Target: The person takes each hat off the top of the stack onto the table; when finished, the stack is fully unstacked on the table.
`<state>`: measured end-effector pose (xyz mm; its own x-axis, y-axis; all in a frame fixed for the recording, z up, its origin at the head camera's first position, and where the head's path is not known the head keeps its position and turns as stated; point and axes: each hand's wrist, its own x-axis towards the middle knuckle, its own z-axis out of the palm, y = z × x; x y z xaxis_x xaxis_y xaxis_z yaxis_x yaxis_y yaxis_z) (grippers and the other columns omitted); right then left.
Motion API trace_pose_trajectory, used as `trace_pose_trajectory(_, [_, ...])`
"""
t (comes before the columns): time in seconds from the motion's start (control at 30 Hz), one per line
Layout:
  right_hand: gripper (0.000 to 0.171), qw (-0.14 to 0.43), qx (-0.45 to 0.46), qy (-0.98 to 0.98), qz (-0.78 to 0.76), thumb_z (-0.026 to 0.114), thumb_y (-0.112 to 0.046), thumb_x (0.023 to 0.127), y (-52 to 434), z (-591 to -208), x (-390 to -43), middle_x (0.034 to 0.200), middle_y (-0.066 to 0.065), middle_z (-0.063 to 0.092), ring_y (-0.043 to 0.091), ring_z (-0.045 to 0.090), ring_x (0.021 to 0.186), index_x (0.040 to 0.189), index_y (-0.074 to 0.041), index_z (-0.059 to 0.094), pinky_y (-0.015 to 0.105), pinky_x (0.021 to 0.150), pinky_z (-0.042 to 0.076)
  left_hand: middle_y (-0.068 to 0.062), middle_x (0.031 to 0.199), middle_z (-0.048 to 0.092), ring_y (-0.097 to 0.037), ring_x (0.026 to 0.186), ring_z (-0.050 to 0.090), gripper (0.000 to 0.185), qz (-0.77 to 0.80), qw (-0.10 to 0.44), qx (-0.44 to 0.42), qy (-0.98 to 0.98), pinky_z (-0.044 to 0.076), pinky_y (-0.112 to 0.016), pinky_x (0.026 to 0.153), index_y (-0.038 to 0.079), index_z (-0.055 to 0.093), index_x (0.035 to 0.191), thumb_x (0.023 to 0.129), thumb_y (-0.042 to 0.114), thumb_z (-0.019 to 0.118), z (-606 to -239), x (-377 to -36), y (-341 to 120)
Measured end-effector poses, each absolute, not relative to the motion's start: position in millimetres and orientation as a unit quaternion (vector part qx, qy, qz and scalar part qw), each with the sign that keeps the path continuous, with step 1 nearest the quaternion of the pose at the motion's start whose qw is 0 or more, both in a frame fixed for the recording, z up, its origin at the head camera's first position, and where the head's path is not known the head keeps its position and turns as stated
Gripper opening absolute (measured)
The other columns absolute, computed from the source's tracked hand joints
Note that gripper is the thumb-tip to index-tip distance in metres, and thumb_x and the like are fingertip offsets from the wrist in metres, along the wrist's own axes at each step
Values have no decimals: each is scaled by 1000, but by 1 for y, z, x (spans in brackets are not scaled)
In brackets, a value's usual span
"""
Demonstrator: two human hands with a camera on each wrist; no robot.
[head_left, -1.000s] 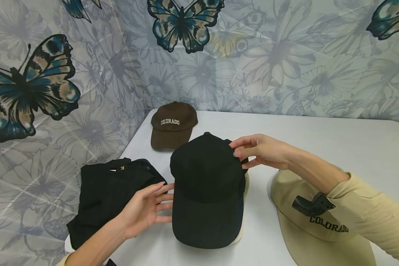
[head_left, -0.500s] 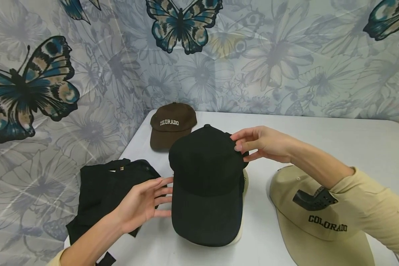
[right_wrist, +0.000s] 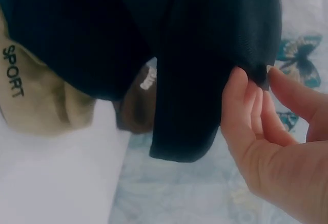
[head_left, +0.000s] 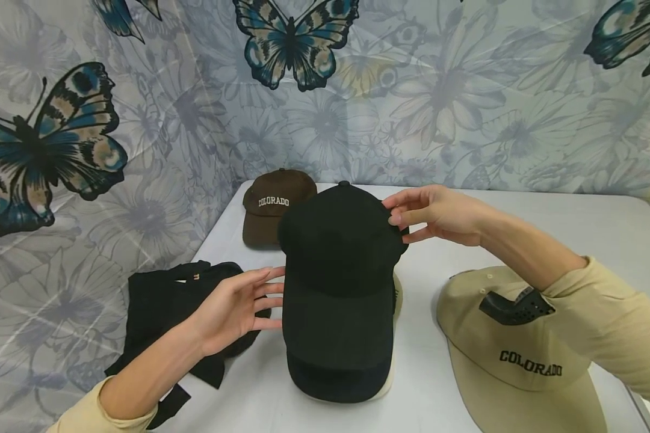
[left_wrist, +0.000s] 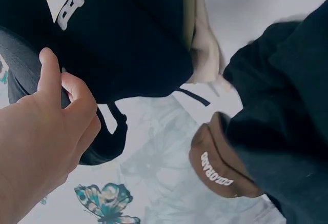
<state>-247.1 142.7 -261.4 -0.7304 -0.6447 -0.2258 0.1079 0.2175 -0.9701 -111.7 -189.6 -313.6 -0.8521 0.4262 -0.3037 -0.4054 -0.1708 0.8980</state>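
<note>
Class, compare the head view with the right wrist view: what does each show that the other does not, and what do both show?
Only the head view shows the left hand open beside the black cap, the tan COLORADO cap and the black cloth. Only the right wrist view shows the word SPORT on the beige cap underneath. Both show the right hand pinching the black cap's back edge.

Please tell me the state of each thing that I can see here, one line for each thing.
Black cap: lifted at the back, brim over another black cap below.
Right hand: pinches the black cap's back edge.
Left hand: open, fingers straight, beside the black cap.
Cream cap: lowest in the stack, mostly covered.
Brown cap: lies on the table, untouched.
Tan cap: lies under the right arm.
Black cloth: crumpled at the left.
</note>
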Motion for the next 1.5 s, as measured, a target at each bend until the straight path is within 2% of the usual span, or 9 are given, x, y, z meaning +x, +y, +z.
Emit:
trace_pose_trajectory(0.23, [34,304,-183,718,-598,62,-4,92,148,-253,-255,97,4,57,18,59,93,123,0,50,42,88,49,-19,144,34,-30,126,41,57,754,268,21,599,40,-48,99,2,21,149,102,31,37,-303,-121,-185])
trace_pose_trajectory(0.5, [28,281,-173,727,-602,60,-3,93,152,-238,-264,98,4,56,18,57,93,120,-4,53,40,88,50,-18,149,23,-36,135,27,62,736,258,9,626,38,-48,101,4,16,151,101,34,37,-287,-138,-179])
trace_pose_trajectory(0.77, [23,267,-171,733,-601,60,-5,93,156,-223,-279,98,2,59,15,59,91,116,-9,56,36,85,50,-17,145,32,-33,131,36,61,717,258,16,647,41,-48,99,7,20,150,100,36,40,-269,-160,-172])
trace_pose_trajectory(1.03, [19,260,-149,733,-611,59,-5,94,165,-211,-298,99,0,60,15,60,90,109,-16,61,33,83,50,-15,145,34,-31,131,37,61,719,248,15,650,40,-49,99,9,21,151,101,38,41,-252,-184,-160])
trace_pose_trajectory(1.23, [19,255,-135,731,-619,61,-5,93,168,-201,-313,99,0,61,17,59,90,109,-16,62,33,81,51,-14,141,40,-30,127,41,60,716,235,17,657,38,-50,100,8,26,148,100,40,42,-246,-203,-154])
trace_pose_trajectory(1.5, [17,257,-118,728,-624,63,-5,91,166,-193,-327,97,-1,61,18,56,85,102,-18,67,32,79,51,-14,141,41,-30,126,42,59,701,226,19,677,40,-48,98,8,28,148,101,42,39,-239,-221,-151])
